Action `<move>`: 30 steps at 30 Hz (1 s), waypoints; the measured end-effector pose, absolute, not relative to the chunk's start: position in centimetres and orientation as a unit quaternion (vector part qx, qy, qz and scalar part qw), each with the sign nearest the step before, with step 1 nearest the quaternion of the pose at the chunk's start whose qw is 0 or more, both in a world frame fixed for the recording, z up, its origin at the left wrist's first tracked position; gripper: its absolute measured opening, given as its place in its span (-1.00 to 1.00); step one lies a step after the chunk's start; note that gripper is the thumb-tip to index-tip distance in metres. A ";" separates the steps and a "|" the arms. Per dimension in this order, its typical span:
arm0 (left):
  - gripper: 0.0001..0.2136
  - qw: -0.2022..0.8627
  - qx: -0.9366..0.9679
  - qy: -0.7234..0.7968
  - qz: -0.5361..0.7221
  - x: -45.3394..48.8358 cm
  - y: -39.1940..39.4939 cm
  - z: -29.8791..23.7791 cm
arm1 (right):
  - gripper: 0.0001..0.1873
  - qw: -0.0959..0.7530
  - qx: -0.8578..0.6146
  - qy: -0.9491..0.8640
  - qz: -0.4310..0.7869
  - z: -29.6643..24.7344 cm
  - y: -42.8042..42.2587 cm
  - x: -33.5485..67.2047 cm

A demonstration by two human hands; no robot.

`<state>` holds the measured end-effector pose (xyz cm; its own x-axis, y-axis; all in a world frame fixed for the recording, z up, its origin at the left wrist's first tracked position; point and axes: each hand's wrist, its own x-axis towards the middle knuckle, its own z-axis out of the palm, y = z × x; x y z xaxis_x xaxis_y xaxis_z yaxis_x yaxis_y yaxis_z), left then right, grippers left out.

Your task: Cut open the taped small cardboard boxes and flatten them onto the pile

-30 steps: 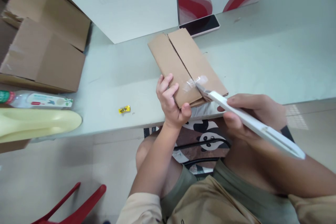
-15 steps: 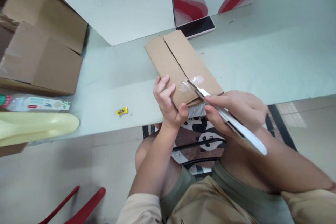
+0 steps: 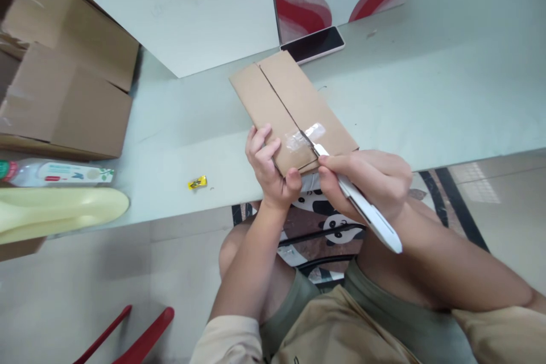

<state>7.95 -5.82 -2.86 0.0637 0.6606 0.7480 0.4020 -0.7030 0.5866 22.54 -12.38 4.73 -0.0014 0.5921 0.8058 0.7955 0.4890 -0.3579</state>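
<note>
The left hand [image 3: 273,173] has been kept on the near left edge of the flat brown carton [image 3: 281,108], which has barely been shifted against the worktop [image 3: 170,131]. The gap along its seam has been narrowed to a thin line. The knife blade [image 3: 309,141] has been taken slightly farther up that seam, at the clear tape [image 3: 316,131], and the white knife handle [image 3: 374,220] has been swung inward as the right hand [image 3: 375,177] was brought nearer. From this, the blade is judged to be worked lengthwise through the tape; whether the strip is fully parted cannot be told.

At the left, the carton is clamped by the left fingers, curled over its long side, with the thumb set at the near corner. In the middle, the taped seam is left uncovered between the hands. At the right, the front of the knife handle is pinched between right thumb and fingers, just beside the carton's near edge.
</note>
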 end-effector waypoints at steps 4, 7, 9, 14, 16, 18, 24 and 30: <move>-0.62 0.074 0.731 0.345 0.584 7.9 -5.5 -2.9 | -0.91 0.498 -0.504 -0.700 -0.091 4.6 -12.3 22.3; -0.61 0.070 0.732 0.344 0.584 7.9 -5.4 -3.1 | -0.92 0.491 -0.518 -0.695 -0.087 4.5 -12.2 22.1; -0.60 0.068 0.733 0.345 0.582 7.8 -5.3 -3.3 | -0.92 0.486 -0.526 -0.693 -0.082 4.5 -12.2 22.0; -0.59 0.054 0.735 0.351 0.578 7.8 -5.3 -3.3 | -0.94 0.501 -0.509 -0.696 -0.078 5.1 -12.6 22.4; -0.59 0.055 0.734 0.346 0.582 7.8 -5.2 -3.3 | -0.94 0.503 -0.499 -0.701 -0.082 5.5 -12.9 22.6; -0.59 0.059 0.733 0.341 0.586 7.8 -5.2 -3.2 | -0.94 0.500 -0.495 -0.706 -0.089 5.7 -13.0 22.8; -0.59 0.058 0.731 0.349 0.583 7.8 -5.2 -3.4 | -0.91 0.504 -0.508 -0.692 -0.091 5.4 -13.0 22.8; -0.59 0.067 0.732 0.348 0.582 7.8 -5.3 -3.5 | -0.89 0.510 -0.518 -0.681 -0.094 5.0 -12.7 22.5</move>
